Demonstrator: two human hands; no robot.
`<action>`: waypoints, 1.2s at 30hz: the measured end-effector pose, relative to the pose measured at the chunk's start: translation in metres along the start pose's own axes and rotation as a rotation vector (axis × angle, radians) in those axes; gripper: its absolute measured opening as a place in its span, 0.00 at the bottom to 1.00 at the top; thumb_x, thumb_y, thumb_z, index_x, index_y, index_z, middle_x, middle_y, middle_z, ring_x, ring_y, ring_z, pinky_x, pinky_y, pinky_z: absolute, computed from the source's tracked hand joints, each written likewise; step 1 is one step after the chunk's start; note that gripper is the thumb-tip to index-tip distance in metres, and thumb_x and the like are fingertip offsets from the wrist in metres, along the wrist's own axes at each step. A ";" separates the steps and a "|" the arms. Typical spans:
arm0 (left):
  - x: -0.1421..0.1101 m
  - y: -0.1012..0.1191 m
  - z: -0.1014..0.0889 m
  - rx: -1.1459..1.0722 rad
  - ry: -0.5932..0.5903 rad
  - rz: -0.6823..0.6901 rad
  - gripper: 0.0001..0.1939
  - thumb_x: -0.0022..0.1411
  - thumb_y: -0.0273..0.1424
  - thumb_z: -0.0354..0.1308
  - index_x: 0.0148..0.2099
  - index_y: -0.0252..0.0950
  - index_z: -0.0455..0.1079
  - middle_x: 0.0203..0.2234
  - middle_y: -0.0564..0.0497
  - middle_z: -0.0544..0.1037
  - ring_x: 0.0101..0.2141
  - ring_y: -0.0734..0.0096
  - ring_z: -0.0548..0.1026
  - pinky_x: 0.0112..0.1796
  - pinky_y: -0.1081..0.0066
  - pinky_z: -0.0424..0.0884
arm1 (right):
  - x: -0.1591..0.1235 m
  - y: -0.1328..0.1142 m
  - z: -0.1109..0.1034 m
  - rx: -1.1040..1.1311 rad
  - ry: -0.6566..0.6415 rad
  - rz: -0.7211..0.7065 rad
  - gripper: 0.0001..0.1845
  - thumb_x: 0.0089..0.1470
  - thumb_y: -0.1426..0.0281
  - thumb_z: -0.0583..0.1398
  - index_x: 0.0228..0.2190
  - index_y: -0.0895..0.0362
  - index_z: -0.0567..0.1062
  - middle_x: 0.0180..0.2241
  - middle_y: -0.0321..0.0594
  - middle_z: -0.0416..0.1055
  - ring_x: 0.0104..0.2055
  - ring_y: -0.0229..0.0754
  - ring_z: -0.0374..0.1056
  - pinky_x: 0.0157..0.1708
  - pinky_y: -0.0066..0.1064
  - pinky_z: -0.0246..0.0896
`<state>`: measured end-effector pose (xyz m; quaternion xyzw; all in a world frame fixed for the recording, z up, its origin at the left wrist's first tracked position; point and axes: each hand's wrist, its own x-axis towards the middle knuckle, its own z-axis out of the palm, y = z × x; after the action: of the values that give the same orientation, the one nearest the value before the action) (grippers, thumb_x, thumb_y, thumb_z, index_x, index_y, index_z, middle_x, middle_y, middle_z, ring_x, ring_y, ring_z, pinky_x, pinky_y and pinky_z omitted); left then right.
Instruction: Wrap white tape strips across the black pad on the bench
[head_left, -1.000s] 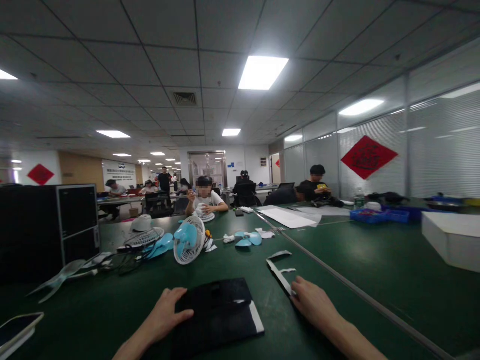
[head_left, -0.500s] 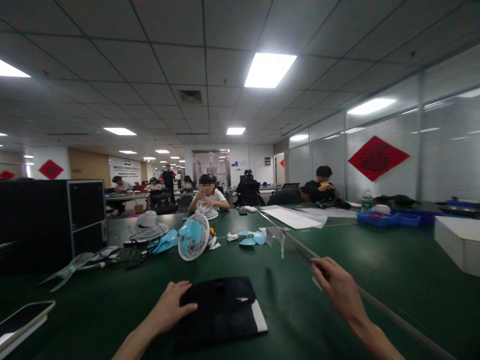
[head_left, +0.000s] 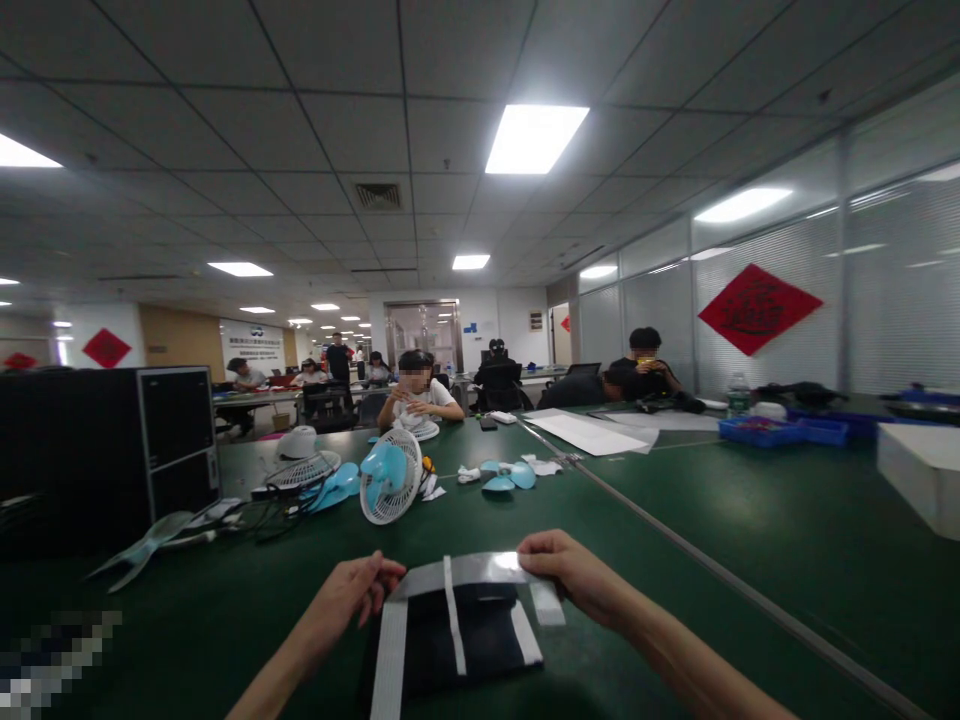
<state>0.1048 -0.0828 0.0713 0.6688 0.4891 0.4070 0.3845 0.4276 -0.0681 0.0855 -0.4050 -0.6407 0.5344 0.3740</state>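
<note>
A black flat pouch (head_left: 487,630) with a white patch on its right edge lies on the green table in front of me. Above its far edge, a clear plastic strip (head_left: 480,572) with white bands hanging from it stretches between my hands. My right hand (head_left: 559,565) pinches the strip's right end, where a short white piece dangles below. At the left end, the curled fingers of my left hand (head_left: 352,595) close on the strip's corner. One long white band hangs down along the pouch's left side, another across its middle.
Beyond the pouch stand a white fan with blue blades (head_left: 391,475), a loose blue fan blade (head_left: 508,475) and cables. A black computer case (head_left: 176,430) is at left, a white box (head_left: 919,475) at right. A person (head_left: 420,395) sits across the table.
My right hand has brought the clear strip in from the right, over the pouch. My left hand has left the pouch and now grips the strip's other end.
</note>
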 end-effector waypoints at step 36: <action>0.005 -0.036 0.018 0.514 -0.149 -0.051 0.12 0.52 0.33 0.53 0.36 0.34 0.73 0.29 0.51 0.77 0.30 0.69 0.72 0.30 0.73 0.62 | 0.014 0.055 0.018 -0.668 0.085 -0.059 0.10 0.47 0.72 0.58 0.31 0.60 0.77 0.30 0.39 0.75 0.33 0.39 0.69 0.30 0.26 0.59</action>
<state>0.1098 -0.0720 0.0331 0.7602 0.5633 0.2091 0.2471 0.4127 -0.0567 0.0289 -0.5086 -0.7756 0.2667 0.2623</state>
